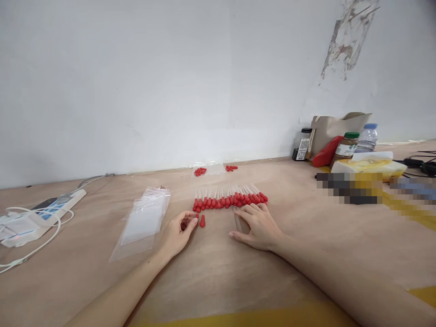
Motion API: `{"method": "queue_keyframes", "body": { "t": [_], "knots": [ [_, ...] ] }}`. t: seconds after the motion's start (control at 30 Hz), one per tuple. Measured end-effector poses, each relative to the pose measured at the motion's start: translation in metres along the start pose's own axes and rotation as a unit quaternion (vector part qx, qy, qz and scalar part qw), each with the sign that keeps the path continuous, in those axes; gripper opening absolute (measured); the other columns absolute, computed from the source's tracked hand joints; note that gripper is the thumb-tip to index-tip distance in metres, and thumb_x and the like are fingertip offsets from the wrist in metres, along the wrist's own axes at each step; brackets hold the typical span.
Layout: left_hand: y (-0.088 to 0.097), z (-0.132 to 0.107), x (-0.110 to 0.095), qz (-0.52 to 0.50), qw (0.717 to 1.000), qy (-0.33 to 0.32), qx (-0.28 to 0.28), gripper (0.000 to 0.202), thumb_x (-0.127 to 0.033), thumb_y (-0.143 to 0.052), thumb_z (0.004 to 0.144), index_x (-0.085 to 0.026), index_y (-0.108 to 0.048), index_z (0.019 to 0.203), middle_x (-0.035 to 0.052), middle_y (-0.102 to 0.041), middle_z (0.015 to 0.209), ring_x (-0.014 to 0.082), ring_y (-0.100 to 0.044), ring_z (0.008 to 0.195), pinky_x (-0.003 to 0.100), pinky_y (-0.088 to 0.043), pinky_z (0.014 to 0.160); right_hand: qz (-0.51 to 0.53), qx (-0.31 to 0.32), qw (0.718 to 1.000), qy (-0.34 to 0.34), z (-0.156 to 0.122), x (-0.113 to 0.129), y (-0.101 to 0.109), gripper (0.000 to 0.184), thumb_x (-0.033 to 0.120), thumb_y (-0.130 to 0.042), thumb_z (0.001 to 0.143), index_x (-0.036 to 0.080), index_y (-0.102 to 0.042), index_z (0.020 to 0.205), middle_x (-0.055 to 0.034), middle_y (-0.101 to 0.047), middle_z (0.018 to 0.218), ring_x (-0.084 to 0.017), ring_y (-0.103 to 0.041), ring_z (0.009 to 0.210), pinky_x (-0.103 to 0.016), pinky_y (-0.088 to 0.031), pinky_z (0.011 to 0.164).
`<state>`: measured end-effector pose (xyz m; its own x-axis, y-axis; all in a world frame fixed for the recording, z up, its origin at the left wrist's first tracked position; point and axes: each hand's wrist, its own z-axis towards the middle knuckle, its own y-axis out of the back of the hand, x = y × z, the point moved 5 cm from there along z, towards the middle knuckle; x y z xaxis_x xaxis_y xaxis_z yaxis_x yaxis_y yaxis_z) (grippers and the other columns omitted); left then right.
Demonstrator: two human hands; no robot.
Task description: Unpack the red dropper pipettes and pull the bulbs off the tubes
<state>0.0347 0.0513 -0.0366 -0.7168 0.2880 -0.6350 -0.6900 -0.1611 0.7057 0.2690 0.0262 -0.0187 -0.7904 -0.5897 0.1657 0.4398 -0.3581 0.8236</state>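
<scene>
My left hand (180,232) pinches a red rubber bulb (196,217) between thumb and fingertips, just above the table. A second red bulb (202,221) stands or lies right beside it. My right hand (259,227) is open, its fingers spread low over the table. Under and beside its fingertips are clear glass tubes (237,222), partly hidden by the hand. Beyond both hands stretches a row of glass droppers (218,202), their red bulbs toward me and thin tips toward the wall.
Clear plastic bags (141,225) lie left of my left hand. Near the wall, another clear bag (214,169) has loose red bulbs by it. A power strip (44,218) with white cables sits far left. At right are a tissue pack (371,169), jars and a beige bag (335,131).
</scene>
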Motion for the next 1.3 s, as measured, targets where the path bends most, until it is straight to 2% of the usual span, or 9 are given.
{"method": "queue_keyframes", "body": {
  "t": [0.1, 0.23, 0.47, 0.7, 0.9, 0.97, 1.07, 1.13, 1.3],
  "knots": [
    [0.009, -0.004, -0.009, 0.059, 0.997, -0.021, -0.046, 0.027, -0.041, -0.047, 0.080, -0.022, -0.058, 0.094, 0.0030, -0.062, 0.087, 0.0177, -0.057, 0.076, 0.028, -0.044, 0.062, 0.004, -0.021, 1.000, -0.008, -0.001, -0.005, 0.006, 0.044, 0.056, -0.050, 0.074, 0.020, -0.060, 0.096, -0.0054, -0.061, 0.088, -0.018, -0.051, 0.082, -0.035, -0.028, 0.078],
    [0.014, -0.002, -0.040, 0.158, 0.977, -0.116, -0.085, 0.019, -0.034, -0.051, 0.079, -0.023, -0.060, 0.091, 0.0034, -0.057, 0.093, 0.0206, -0.050, 0.089, 0.032, -0.041, 0.074, 0.006, -0.048, 0.999, -0.019, 0.000, -0.015, 0.009, 0.034, 0.052, -0.052, 0.075, 0.021, -0.064, 0.082, -0.0036, -0.063, 0.079, -0.017, -0.051, 0.077, -0.034, -0.027, 0.077],
    [-0.029, 0.043, -0.087, 0.225, 0.946, -0.233, -0.012, 0.018, -0.035, -0.059, 0.073, -0.021, -0.062, 0.084, 0.0034, -0.056, 0.093, 0.0214, -0.046, 0.094, 0.036, -0.034, 0.083, 0.010, -0.082, 0.996, -0.027, 0.001, -0.022, 0.008, 0.025, 0.037, -0.050, 0.080, 0.021, -0.064, 0.067, -0.0006, -0.063, 0.065, -0.013, -0.050, 0.070, -0.032, -0.024, 0.077],
    [-0.054, 0.065, -0.090, 0.225, 0.945, -0.235, -0.031, 0.015, -0.035, -0.065, 0.068, -0.020, -0.061, 0.072, 0.0039, -0.057, 0.092, 0.0224, -0.047, 0.093, 0.037, -0.032, 0.083, -0.018, -0.124, 0.992, -0.033, 0.002, -0.026, 0.015, 0.041, 0.031, -0.041, 0.087, 0.016, -0.055, 0.051, -0.0007, -0.059, 0.056, -0.011, -0.047, 0.062, -0.029, -0.024, 0.074],
    [-0.040, 0.050, -0.079, 0.131, 0.963, -0.199, -0.122, 0.011, -0.029, -0.056, 0.076, -0.019, -0.059, 0.074, 0.0039, -0.057, 0.089, 0.0198, -0.049, 0.090, 0.035, -0.035, 0.082, -0.018, -0.121, 0.992, -0.033, 0.002, -0.027, 0.014, 0.041, 0.031, -0.041, 0.086, 0.016, -0.054, 0.050, -0.0002, -0.058, 0.054, -0.010, -0.047, 0.061, -0.030, -0.026, 0.075],
    [-0.032, 0.040, -0.072, 0.077, 0.970, -0.191, -0.127, 0.012, -0.029, -0.053, 0.079, -0.018, -0.057, 0.075, 0.0034, -0.056, 0.084, 0.0181, -0.050, 0.084, 0.032, -0.039, 0.078, -0.007, -0.123, 0.992, -0.035, 0.002, -0.027, 0.013, 0.036, 0.031, -0.042, 0.086, 0.018, -0.058, 0.056, -0.0005, -0.059, 0.059, -0.011, -0.049, 0.064, -0.030, -0.027, 0.077],
    [-0.020, 0.021, -0.063, 0.020, 0.974, -0.199, -0.107, 0.013, -0.029, -0.049, 0.082, -0.018, -0.056, 0.081, 0.0040, -0.056, 0.084, 0.0169, -0.052, 0.081, 0.030, -0.041, 0.073, 0.010, -0.153, 0.987, -0.040, 0.000, -0.028, 0.013, 0.021, 0.032, -0.046, 0.083, 0.020, -0.062, 0.089, -0.0039, -0.061, 0.083, -0.015, -0.053, 0.080, -0.031, -0.032, 0.080],
    [-0.012, 0.009, -0.061, 0.012, 0.971, -0.223, -0.088, 0.012, -0.028, -0.050, 0.082, -0.018, -0.056, 0.082, 0.0047, -0.057, 0.086, 0.0176, -0.052, 0.084, 0.031, -0.041, 0.075, 0.009, -0.174, 0.984, -0.032, 0.000, -0.026, 0.015, 0.033, 0.034, -0.048, 0.081, 0.019, -0.054, 0.109, -0.0080, -0.056, 0.101, -0.018, -0.051, 0.093, -0.032, -0.035, 0.082],
    [-0.006, -0.011, -0.063, 0.026, 0.946, -0.322, -0.035, 0.007, -0.022, -0.053, 0.081, -0.020, -0.060, 0.082, 0.0040, -0.060, 0.086, 0.0171, -0.052, 0.085, 0.034, -0.040, 0.079, -0.021, -0.142, 0.987, 0.074, 0.000, -0.007, 0.015, 0.040, 0.039, -0.051, 0.080, 0.023, -0.050, 0.117, -0.0083, -0.052, 0.114, -0.022, -0.045, 0.104, -0.039, -0.031, 0.089]
  ]
}}
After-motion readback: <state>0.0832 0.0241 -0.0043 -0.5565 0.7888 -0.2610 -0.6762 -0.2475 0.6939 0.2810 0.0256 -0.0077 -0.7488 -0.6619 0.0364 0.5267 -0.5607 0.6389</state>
